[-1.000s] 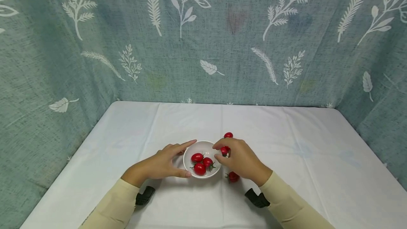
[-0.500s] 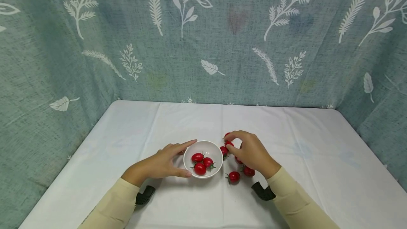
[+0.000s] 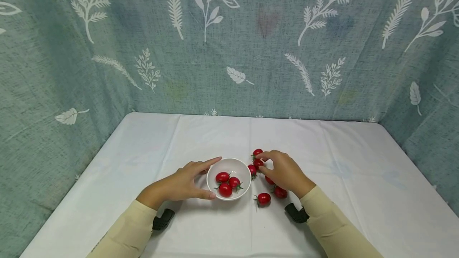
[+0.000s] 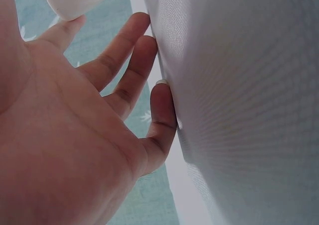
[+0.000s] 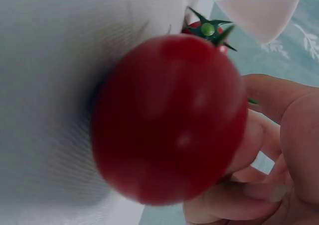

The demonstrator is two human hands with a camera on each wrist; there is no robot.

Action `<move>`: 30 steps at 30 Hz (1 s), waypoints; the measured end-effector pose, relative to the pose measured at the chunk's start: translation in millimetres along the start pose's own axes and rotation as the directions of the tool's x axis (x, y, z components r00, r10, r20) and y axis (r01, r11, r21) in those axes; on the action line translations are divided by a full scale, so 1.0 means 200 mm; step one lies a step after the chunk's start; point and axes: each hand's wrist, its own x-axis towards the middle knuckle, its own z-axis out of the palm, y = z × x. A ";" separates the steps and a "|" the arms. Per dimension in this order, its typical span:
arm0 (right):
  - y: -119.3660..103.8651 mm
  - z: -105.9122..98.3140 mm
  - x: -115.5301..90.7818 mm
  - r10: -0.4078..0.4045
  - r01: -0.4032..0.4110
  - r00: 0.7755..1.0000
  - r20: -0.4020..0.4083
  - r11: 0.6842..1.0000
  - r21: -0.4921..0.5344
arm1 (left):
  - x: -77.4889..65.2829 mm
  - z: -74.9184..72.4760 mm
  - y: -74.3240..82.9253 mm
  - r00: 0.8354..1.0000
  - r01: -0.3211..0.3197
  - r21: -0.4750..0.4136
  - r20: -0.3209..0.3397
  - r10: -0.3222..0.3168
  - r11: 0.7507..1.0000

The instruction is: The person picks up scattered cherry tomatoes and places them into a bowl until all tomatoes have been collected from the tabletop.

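Observation:
A small white bowl (image 3: 229, 164) holds 3 red cherry tomatoes (image 3: 225, 189) with green stems. My left hand (image 3: 183, 182) rests against its left side, thumb near the front rim and index finger reaching along the far rim. In the left wrist view, that hand's fingers (image 4: 117, 56) are fairly straight, and a fingertip touches the bowl's underside. My right hand (image 3: 285, 172) is right of the bowl, thumb and index finger pinching a cherry tomato (image 3: 258, 164) on the cloth. In the right wrist view, a large close tomato (image 5: 172, 120) hides those fingertips.
Several more cherry tomatoes lie right of the bowl: one beyond the right hand (image 3: 257, 152), one beside the rim (image 3: 252, 171), one below the hand (image 3: 280, 192) and one nearer (image 3: 263, 199). A white cloth (image 3: 172, 142) covers the table. A patterned green curtain (image 3: 215, 71) surrounds it.
My right hand has moved from the bowl's right rim out to the right, to the tomatoes on the cloth, where it stays with small shifts. The left hand and bowl hold still.

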 end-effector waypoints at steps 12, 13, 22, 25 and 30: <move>0.02 0.02 0.00 0.004 -0.002 0.999 0.038 0.998 -0.063 | 0.00 0.00 0.01 1.000 0.004 -0.007 0.000 -0.004 1.000; 0.02 0.02 0.00 0.003 -0.001 0.999 0.038 0.998 -0.065 | 0.00 0.00 0.01 1.000 0.003 -0.007 0.000 -0.003 1.000; 0.03 0.03 0.00 0.018 -0.015 0.998 0.054 0.998 -0.065 | 0.00 0.00 0.01 1.000 0.013 -0.005 0.001 -0.013 1.000; 0.02 0.03 0.00 0.022 -0.018 0.998 0.060 0.998 -0.064 | 0.00 0.00 0.01 1.000 0.011 0.002 -0.001 -0.011 1.000; 0.02 0.03 0.00 0.028 -0.024 0.997 0.067 0.998 -0.064 | 0.00 0.00 0.01 1.000 0.015 0.004 -0.004 -0.015 1.000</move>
